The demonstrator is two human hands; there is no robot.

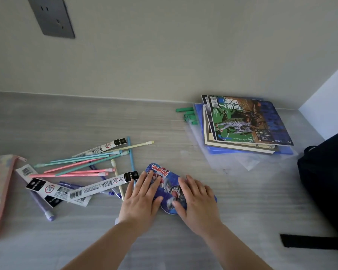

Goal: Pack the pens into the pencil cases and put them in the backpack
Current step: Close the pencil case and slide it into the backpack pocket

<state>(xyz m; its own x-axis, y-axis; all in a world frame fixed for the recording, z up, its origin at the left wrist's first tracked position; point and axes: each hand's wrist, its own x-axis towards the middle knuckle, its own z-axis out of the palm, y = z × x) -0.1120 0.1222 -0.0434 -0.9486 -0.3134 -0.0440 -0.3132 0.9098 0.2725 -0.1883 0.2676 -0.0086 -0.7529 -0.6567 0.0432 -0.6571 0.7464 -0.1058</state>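
- left hand [140,199] and right hand [196,203]: fingers straight, flat on blue pencil case [167,184], gripping nothing
- pens [82,164] loose on worktop [164,129], left of the case
- backpack [328,184] far right

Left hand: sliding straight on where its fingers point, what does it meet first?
The left hand rests on the blue pencil case; past its lettered end lies bare desk, then probably the yellow pen at its tip, though it could pass beside.
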